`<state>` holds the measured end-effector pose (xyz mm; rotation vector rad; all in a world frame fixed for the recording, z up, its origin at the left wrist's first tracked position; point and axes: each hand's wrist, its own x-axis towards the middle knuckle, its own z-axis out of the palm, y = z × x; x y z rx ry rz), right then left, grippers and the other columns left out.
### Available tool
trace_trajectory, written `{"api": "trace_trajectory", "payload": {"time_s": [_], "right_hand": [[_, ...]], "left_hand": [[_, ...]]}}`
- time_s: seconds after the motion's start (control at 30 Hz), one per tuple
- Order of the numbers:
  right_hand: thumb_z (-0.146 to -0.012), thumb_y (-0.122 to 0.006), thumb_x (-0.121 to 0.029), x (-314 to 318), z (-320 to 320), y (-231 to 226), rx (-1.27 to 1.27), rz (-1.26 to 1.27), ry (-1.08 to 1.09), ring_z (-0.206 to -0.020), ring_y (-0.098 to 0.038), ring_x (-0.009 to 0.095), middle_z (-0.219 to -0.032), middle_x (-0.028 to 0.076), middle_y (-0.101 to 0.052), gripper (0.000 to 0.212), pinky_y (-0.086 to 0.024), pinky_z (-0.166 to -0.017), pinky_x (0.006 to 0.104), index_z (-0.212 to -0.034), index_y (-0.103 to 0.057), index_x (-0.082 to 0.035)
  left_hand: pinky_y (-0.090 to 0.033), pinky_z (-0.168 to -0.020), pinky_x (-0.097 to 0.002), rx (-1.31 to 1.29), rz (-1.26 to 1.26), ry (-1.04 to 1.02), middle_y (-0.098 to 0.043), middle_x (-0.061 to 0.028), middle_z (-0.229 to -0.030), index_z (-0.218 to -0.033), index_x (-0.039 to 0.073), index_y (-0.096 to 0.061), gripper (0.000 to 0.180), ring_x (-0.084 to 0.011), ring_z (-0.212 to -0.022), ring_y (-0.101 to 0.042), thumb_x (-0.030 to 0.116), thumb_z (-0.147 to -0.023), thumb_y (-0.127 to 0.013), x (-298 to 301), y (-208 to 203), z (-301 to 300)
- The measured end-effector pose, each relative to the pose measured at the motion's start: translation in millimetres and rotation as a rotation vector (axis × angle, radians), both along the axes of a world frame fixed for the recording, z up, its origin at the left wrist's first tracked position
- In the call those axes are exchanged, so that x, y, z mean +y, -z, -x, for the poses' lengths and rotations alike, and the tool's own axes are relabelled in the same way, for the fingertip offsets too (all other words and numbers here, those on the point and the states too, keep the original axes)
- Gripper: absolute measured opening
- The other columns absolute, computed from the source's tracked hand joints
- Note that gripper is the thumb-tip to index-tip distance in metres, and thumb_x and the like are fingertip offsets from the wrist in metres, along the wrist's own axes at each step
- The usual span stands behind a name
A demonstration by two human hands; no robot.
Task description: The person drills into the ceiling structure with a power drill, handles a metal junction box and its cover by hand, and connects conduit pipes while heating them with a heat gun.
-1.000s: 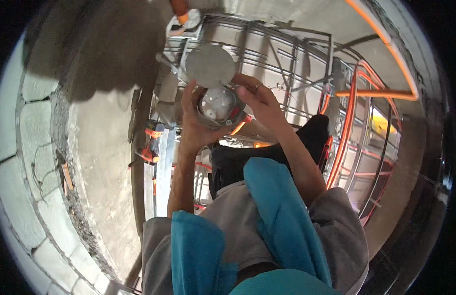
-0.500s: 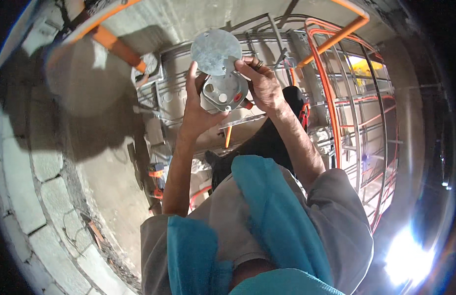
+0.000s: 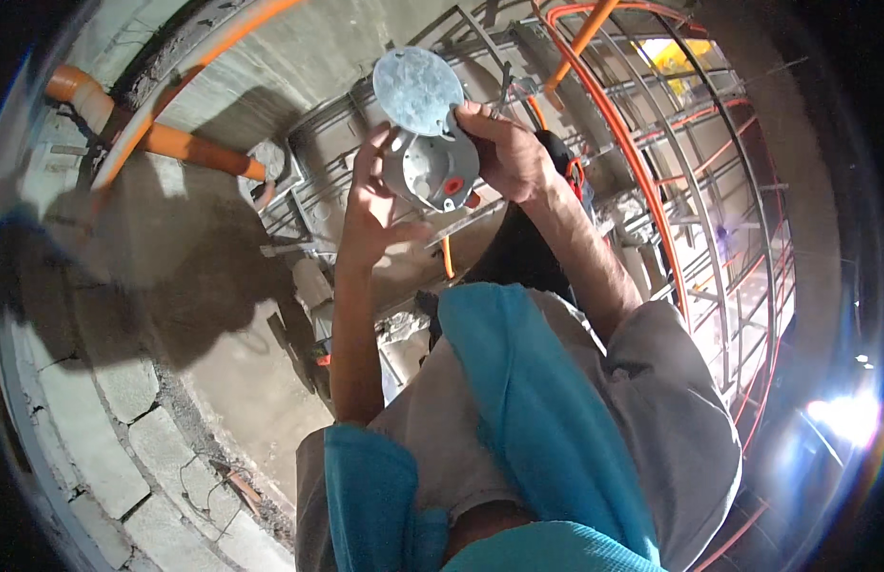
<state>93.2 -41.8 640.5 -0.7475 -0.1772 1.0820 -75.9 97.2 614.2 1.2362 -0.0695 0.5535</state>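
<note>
My right hand (image 3: 514, 160) grips a round grey metal electrical junction box (image 3: 421, 173) together with its round flat metal cover plate (image 3: 418, 88). The plate stands above the box, swung off its opening, and the fingers pinch it by its lower right edge. Inside the box, holes and a red fitting (image 3: 452, 185) show in the wall. On the left side of the box my left hand (image 3: 368, 212) is open, its thumb spread away below. Whether its fingertips touch the box is hard to make out.
Steel rebar mesh (image 3: 695, 181) with orange conduits (image 3: 621, 124) runs along the right. An orange pipe (image 3: 199, 153) ends at the upper left. Pale blocks (image 3: 108, 448) line the lower left, and a bright lamp (image 3: 847, 415) glares at the lower right.
My left hand has loosened from the box, its thumb moving off the rim. The box has turned in my right hand, showing more of the red fitting. The view has shifted slightly.
</note>
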Motion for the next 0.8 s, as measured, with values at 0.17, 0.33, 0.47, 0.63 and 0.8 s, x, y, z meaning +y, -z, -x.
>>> {"api": "trace_trajectory", "payload": {"time_s": [0.17, 0.33, 0.47, 0.63, 0.8], "right_hand": [[-0.102, -0.066, -0.019, -5, 4, 9, 0.006, -0.077, 0.031, -0.106, -0.066, 0.016, -0.113, 0.005, -0.071, 0.02, -0.051, -0.1, 0.0334, -0.115, -0.067, -0.004], [-0.101, -0.067, -0.014, -15, 8, 12, -0.077, -0.041, 0.062, -0.102, -0.066, 0.014, -0.109, 0.003, -0.069, 0.016, -0.051, -0.096, 0.0309, -0.114, -0.067, -0.004], [-0.096, -0.073, -0.014, -13, 13, 33, -0.139, 0.106, 0.048, -0.105, -0.064, 0.013, -0.107, 0.003, -0.071, 0.022, -0.049, -0.097, 0.0288, -0.113, -0.069, 0.0], [-0.092, -0.078, -0.028, -12, 22, 34, -0.213, 0.332, 0.056, -0.108, -0.06, 0.013, -0.109, 0.003, -0.071, 0.034, -0.044, -0.101, 0.0291, -0.116, -0.071, -0.004], [-0.094, -0.076, -0.023, -12, 13, 46, -0.374, 0.356, -0.06, -0.097, -0.064, 0.012, -0.102, 0.003, -0.072, 0.029, -0.05, -0.09, 0.0301, -0.114, -0.072, -0.002]], "left_hand": [[-0.037, -0.119, -0.0494, 0.033, 0.308, 0.145, -0.04, -0.0106, -0.157, -0.163, 0.009, -0.019, 0.108, -0.0285, -0.144, -0.042, 0.044, -0.083, -0.083, -16, 14, -4], [-0.037, -0.115, -0.0476, 0.038, 0.446, 0.083, -0.048, -0.0102, -0.149, -0.155, 0.004, -0.034, 0.071, -0.0264, -0.14, -0.045, 0.035, -0.098, -0.065, -32, 13, -6], [-0.039, -0.116, -0.0494, 0.185, 0.335, -0.026, -0.048, -0.014, -0.15, -0.155, 0.004, -0.033, 0.084, -0.0304, -0.137, -0.049, 0.045, -0.093, -0.072, -33, 30, 0], [-0.042, -0.111, -0.0493, 0.274, 0.646, -0.057, -0.052, -0.0163, -0.147, -0.154, 0.002, -0.037, 0.083, -0.0332, -0.132, -0.054, 0.067, -0.102, -0.041, -43, 43, -2], [-0.052, -0.1, -0.0485, 0.21, 0.763, -0.11, -0.066, -0.0131, -0.128, -0.135, 0.004, -0.057, 0.051, -0.0307, -0.118, -0.064, 0.043, -0.103, -0.045, -44, 54, -1]]}}
